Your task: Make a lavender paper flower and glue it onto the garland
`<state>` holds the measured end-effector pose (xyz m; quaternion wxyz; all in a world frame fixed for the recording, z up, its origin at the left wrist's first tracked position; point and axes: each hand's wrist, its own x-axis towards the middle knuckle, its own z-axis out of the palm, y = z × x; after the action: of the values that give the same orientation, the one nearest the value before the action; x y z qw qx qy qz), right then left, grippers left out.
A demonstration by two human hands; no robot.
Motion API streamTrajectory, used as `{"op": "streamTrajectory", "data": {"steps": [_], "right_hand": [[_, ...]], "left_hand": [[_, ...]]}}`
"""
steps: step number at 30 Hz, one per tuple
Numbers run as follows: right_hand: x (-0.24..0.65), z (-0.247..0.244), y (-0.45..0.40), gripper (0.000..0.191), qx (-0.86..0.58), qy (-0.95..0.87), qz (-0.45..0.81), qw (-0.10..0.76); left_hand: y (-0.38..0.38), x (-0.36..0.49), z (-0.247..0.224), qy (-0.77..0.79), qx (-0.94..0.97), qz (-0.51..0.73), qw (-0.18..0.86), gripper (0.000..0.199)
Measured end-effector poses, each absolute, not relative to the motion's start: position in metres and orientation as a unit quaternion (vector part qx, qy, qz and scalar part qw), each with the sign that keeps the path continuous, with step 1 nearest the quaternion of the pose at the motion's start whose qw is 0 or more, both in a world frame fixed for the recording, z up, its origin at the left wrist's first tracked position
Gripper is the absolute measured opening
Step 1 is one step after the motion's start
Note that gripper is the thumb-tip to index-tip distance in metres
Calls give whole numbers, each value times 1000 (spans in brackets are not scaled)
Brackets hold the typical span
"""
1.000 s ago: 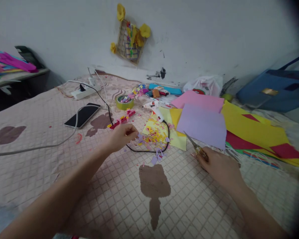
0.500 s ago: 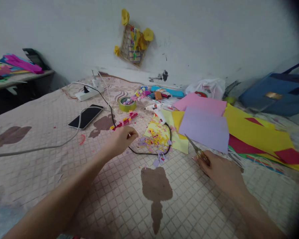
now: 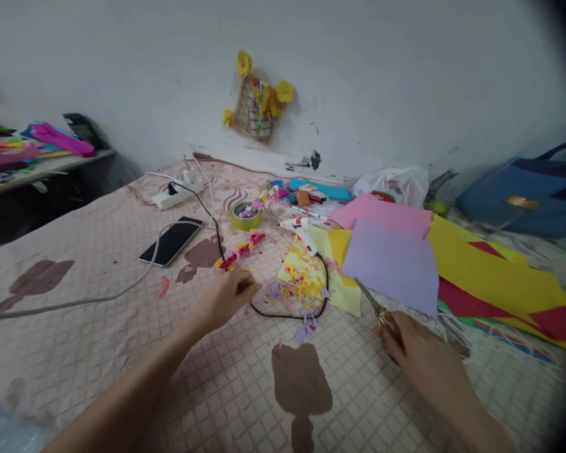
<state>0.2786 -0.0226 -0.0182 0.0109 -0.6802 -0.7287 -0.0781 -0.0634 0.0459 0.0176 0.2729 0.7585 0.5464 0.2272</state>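
Observation:
My right hand [image 3: 405, 340] is closed around the gold handles of a pair of scissors [image 3: 368, 296], whose blades point away toward the lilac paper sheet [image 3: 391, 261]. My left hand [image 3: 231, 296] hovers over the table with thumb and fingers pinched; anything between them is too small or hidden to make out. Just beyond it lies a red strip with small yellow and pink bits [image 3: 242, 251]. Between my hands, yellow, pink and lilac paper scraps [image 3: 302, 283] are heaped on pale yellow paper, and a white glue gun [image 3: 306, 239] rests behind them.
A black glue-gun cord [image 3: 283, 316] loops around the scraps. At left are a phone [image 3: 172, 242], a grey cable [image 3: 99, 301] and a power strip [image 3: 178, 194]. A tape roll [image 3: 246, 217] stands at the back. Yellow sheets [image 3: 485, 264] and a blue bag [image 3: 523, 195] lie at right.
The whole scene sits lower and slightly further right in the picture, as the head view has tilted up. Both hands keep nearly the same pose over the table.

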Motion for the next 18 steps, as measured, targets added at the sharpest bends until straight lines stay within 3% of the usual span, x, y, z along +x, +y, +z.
{"op": "streamTrajectory", "data": {"steps": [4,10,18], "right_hand": [[283,-24,-19,22,-648,-758,-48,54],[294,-30,-17,23,-659,-747,1,89],[301,-27,-24,30,-658,-742,7,128]], "left_hand": [[47,-85,28,576,733,257,256,19],[61,-121,33,630,708,279,153,27],[80,-120,35,595,726,294,180,17]]}}
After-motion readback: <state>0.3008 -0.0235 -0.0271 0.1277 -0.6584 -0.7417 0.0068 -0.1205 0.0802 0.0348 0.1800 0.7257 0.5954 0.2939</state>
